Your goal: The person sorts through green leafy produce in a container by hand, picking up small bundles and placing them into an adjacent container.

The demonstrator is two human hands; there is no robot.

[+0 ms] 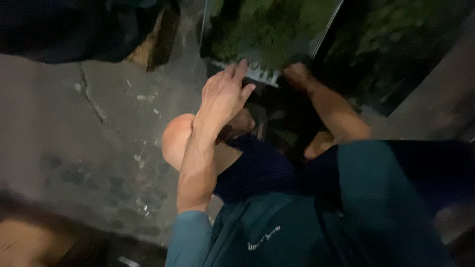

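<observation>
A dark tray of green leafy plants (pixel 262 29) sits on the ground in front of me, with a pale strip (pixel 260 74) along its near rim. My left hand (pixel 225 94) reaches forward with its fingers stretched out, the tips resting at that pale strip and holding nothing. My right hand (pixel 298 75) is curled into a fist at the same rim, just right of the strip, and seems to grip the tray's edge. The picture is blurred. My bare knee (pixel 177 138) and dark shorts lie below the hands.
Cracked grey concrete floor (pixel 89 104) spreads to the left. A second dark bed of plants (pixel 396 44) lies to the right, past a thin metal bar (pixel 326 24). A dark bulky object (pixel 74 29) fills the top left. My sandalled feet are under the tray's edge.
</observation>
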